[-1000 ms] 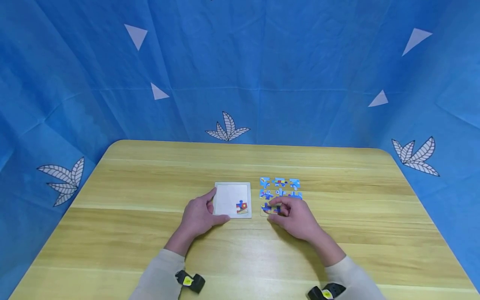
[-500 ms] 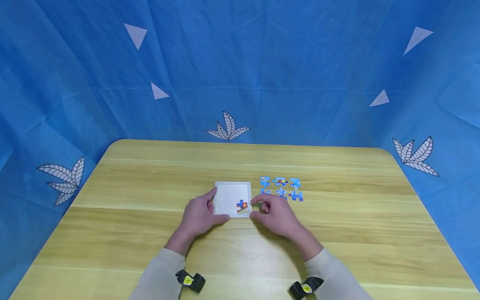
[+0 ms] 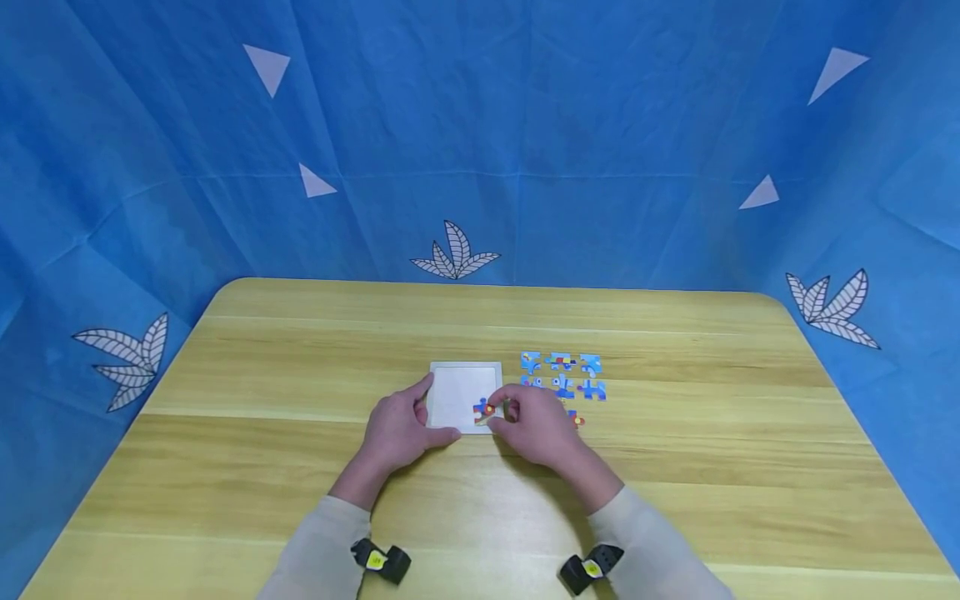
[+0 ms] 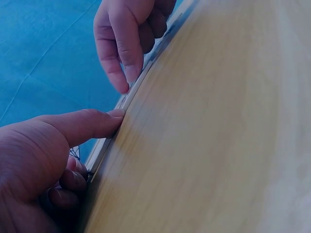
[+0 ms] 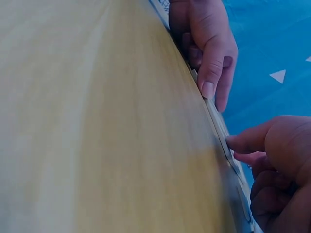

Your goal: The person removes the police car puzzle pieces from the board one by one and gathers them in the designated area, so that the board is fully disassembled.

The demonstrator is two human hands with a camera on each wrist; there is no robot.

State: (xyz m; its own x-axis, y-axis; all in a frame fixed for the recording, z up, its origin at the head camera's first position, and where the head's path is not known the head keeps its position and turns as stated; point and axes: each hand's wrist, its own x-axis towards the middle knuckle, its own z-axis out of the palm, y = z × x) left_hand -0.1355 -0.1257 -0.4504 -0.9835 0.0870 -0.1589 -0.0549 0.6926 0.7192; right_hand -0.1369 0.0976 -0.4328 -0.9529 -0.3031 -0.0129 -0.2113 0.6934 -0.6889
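A square white puzzle tray (image 3: 453, 392) lies on the table, with a red, blue and yellow puzzle piece (image 3: 481, 410) in its lower right corner. My left hand (image 3: 397, 429) grips the tray's lower left corner, index finger along the left side and thumb at the front edge. Over the opposite corner, my right hand (image 3: 536, 425) pinches at the right side of that piece with thumb and index finger. In the right wrist view the right thumb (image 5: 240, 142) is right at the tray's edge. The left wrist view has the left thumb (image 4: 99, 124) against the front edge.
Several loose blue puzzle pieces (image 3: 562, 387) lie in rows right of the tray. Another red and yellow piece (image 3: 576, 419) shows beside the right hand, which hides the area around it. The wooden table (image 3: 300, 350) ends at a blue cloth backdrop (image 3: 480, 125).
My right hand has moved left from the loose pieces to the tray's lower right corner, uncovering a red and yellow piece behind it. The left hand has stayed on the tray.
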